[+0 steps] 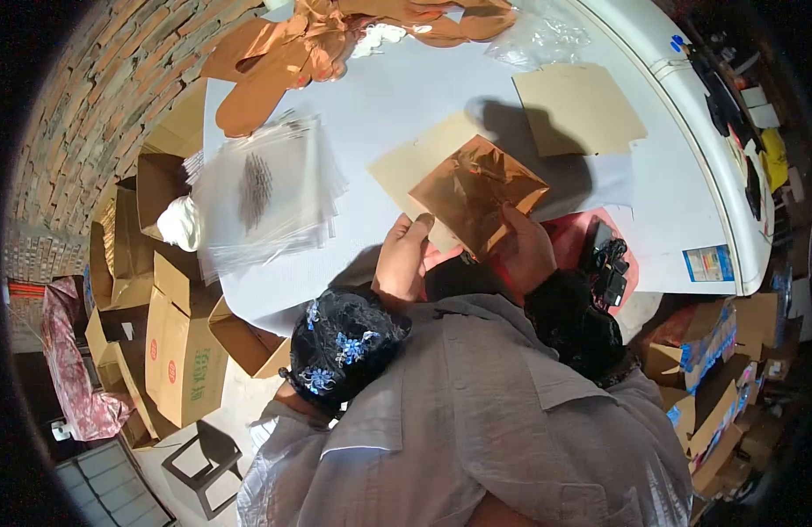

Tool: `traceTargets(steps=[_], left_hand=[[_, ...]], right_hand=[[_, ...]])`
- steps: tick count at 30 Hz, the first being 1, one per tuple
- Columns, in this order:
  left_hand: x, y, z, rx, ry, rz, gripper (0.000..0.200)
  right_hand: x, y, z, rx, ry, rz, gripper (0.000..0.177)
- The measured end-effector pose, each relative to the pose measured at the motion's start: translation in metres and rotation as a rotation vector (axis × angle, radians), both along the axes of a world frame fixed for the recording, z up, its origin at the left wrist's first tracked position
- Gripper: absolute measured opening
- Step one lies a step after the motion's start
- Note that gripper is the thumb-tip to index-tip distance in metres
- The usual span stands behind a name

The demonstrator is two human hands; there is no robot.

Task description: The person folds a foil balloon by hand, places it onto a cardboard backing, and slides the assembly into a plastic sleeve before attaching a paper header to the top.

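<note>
Strong light washes over the table (406, 97), turning its surface pale and bright. 1 large, dark shadow stretches beyond the held copper sheet (476, 193), on the side away from the wearer, and another lies beside the left hand (403, 259), so the light seems to come from the wearer's side. The sheet shows uneven gleams; the clear plastic (547, 35) glints. The brick wall (98, 114) is sunny-toned, the far right dim. Wide-lens distortion bends the outer edges, which soften into black corners; the middle looks fairly sharp.
</note>
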State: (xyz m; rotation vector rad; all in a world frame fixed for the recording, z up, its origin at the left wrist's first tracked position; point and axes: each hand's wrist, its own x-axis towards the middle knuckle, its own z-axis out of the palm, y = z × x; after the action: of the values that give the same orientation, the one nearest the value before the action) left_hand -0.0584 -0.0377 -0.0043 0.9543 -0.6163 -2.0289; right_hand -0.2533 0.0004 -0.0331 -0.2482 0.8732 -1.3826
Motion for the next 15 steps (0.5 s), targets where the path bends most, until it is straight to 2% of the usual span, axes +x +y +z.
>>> traceTargets(steps=[2, 4, 6, 7, 10, 12, 14, 15], left_hand=[[-0.004, 0.002, -0.002, -0.027, -0.043, 0.010, 0.028], [-0.003, 0.002, -0.010, -0.023, -0.049, -0.003, 0.027], [-0.002, 0.003, -0.011, -0.013, -0.057, -0.012, 0.027], [0.000, 0.003, -0.009, -0.007, -0.061, -0.013, 0.026], [0.000, 0.003, -0.012, -0.007, -0.054, -0.003, 0.024], [0.001, 0.004, -0.016, -0.008, -0.038, 0.001, 0.023], [0.003, 0.003, -0.019, -0.007, -0.015, -0.003, 0.023], [0.002, 0.004, -0.015, -0.001, -0.041, -0.005, 0.024]], right_hand=[[-0.001, 0.000, 0.000, -0.061, 0.015, 0.032, 0.027], [-0.008, 0.001, -0.016, -0.224, 0.531, 0.097, 0.026], [-0.010, -0.001, -0.035, -0.302, 0.820, 0.095, 0.027], [-0.009, -0.003, -0.042, -0.300, 0.851, 0.059, 0.028], [-0.006, -0.011, -0.061, -0.266, 0.884, -0.025, 0.027], [-0.009, -0.013, -0.057, -0.108, 0.518, -0.047, 0.026], [-0.005, -0.015, 0.006, 0.164, -0.216, -0.042, 0.025], [-0.010, -0.016, -0.009, -0.011, 0.240, 0.018, 0.023]])
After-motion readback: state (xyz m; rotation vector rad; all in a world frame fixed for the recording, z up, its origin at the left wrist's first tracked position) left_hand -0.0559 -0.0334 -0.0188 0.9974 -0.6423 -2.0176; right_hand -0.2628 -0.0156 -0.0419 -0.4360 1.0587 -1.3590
